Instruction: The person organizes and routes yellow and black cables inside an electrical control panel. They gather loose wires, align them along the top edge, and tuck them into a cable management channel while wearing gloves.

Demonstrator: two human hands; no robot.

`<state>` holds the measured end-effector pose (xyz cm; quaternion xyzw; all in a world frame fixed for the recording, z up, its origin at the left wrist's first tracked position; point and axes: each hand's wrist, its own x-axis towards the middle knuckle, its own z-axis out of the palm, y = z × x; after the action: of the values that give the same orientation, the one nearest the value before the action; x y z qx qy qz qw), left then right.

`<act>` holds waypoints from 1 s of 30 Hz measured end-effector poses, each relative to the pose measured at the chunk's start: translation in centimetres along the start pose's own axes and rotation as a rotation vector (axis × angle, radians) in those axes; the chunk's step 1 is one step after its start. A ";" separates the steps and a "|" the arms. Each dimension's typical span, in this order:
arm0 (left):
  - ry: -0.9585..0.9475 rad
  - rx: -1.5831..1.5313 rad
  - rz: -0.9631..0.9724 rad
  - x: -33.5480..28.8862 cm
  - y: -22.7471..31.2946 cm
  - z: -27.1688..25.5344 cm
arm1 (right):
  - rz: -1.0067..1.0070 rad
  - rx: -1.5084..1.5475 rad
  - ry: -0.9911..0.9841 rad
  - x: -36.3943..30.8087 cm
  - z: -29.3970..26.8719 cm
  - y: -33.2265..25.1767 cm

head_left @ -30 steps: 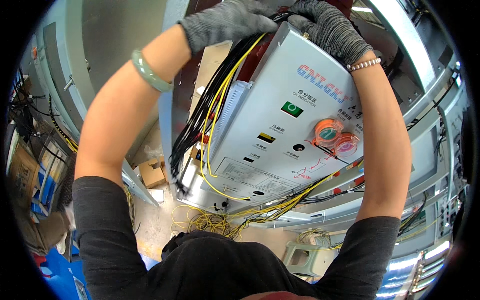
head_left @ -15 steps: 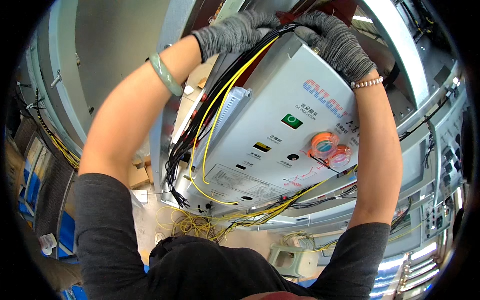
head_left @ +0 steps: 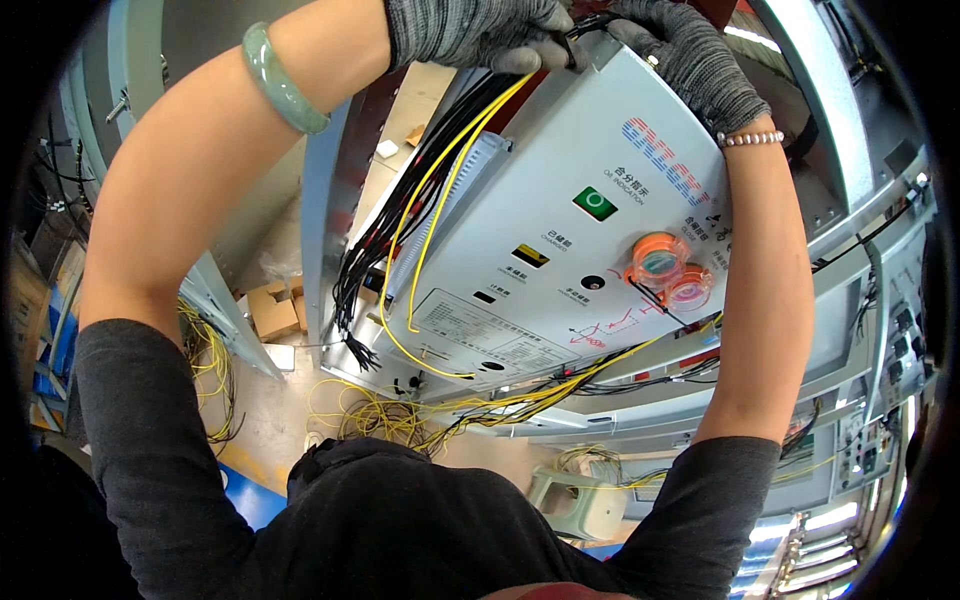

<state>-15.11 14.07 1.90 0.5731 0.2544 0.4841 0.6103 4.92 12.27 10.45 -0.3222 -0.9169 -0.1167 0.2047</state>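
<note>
Both my hands wear grey knitted gloves and work at the top edge of a light grey switchgear panel (head_left: 560, 270). My left hand (head_left: 480, 32) is closed round a bundle of black wires (head_left: 425, 165) where it passes the panel's upper left corner. Two yellow wires (head_left: 440, 180) run down with the bundle along the panel's left side, and its loose ends hang lower down. Against the upper corner, my right hand (head_left: 685, 60) has its fingers curled by the same bundle; its fingertips are partly hidden.
Two round orange-rimmed covers (head_left: 660, 258) stick out of the panel's right side. Yellow wires (head_left: 385, 415) lie tangled on the floor below. A pale green stool (head_left: 580, 505) stands at the lower right. An open cardboard box (head_left: 272, 310) sits at the left.
My left hand has shifted slightly up and its fingers now pinch the bundle near the panel's corner. The left elbow has swung outward. My right hand stays at the corner.
</note>
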 end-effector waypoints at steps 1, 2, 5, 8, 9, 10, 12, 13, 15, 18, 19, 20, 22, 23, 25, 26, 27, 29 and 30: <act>-0.004 -0.078 -0.015 -1.1 0.3 0.3 | -0.027 -0.006 0.005 0.0 -0.2 -0.7; -0.005 -0.035 -0.073 -0.9 0.4 -0.3 | -0.051 0.013 -0.003 0.8 0.2 0.3; 0.045 0.611 0.051 -0.3 0.1 -1.7 | -0.034 0.024 -0.024 0.8 -0.1 -0.5; 0.115 0.551 0.070 0.0 -1.1 -2.8 | -0.072 0.008 -0.009 0.8 -0.2 -0.1; 0.199 0.612 0.124 0.3 -1.7 -2.8 | -0.080 0.017 0.004 0.6 -0.3 -0.3; 0.086 0.289 0.244 1.0 -2.8 -2.1 | -0.088 0.022 0.015 0.3 -0.3 -0.6; 0.240 0.490 0.298 1.4 -2.9 -2.5 | -0.026 0.003 0.010 0.7 -0.3 -0.1; 0.325 0.589 0.316 1.3 -3.1 -2.3 | -0.077 -0.001 0.022 1.1 0.2 0.6; 0.474 1.101 0.380 0.8 -1.1 -0.7 | -0.152 -0.023 0.047 1.1 0.4 1.5; 0.403 1.635 0.454 -0.7 1.2 2.7 | -0.037 0.009 -0.004 0.7 0.1 1.3; 0.378 1.477 0.509 -1.8 1.9 3.0 | -0.054 0.011 -0.007 0.8 0.1 0.7; 0.333 1.365 0.445 -2.0 1.9 2.7 | -0.041 -0.010 -0.018 0.8 0.0 0.1; 0.020 1.028 0.260 -1.6 2.9 1.2 | -0.018 0.063 -0.049 0.8 -0.1 -0.2; -0.029 0.776 0.224 -1.6 2.9 0.7 | 0.011 0.096 -0.070 0.8 -0.1 -0.2; 0.002 0.099 0.088 -1.8 1.7 0.0 | -0.028 0.093 -0.061 0.5 0.2 -0.1; 0.009 0.057 0.107 -2.0 1.2 0.5 | -0.051 0.085 -0.048 0.5 0.1 -0.1; 0.015 0.014 0.125 -2.0 0.6 0.8 | -0.051 0.067 -0.043 0.6 0.0 0.0; 0.035 0.008 0.060 -0.6 -0.5 0.4 | -0.055 0.036 -0.043 0.8 0.0 0.1; 0.022 0.051 0.006 -0.3 -0.4 -0.3 | -0.067 0.027 -0.033 0.7 -0.2 -0.4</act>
<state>-15.38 14.02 1.44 0.5839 0.2718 0.4855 0.5912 4.23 12.26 10.86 -0.2905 -0.9318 -0.1060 0.1899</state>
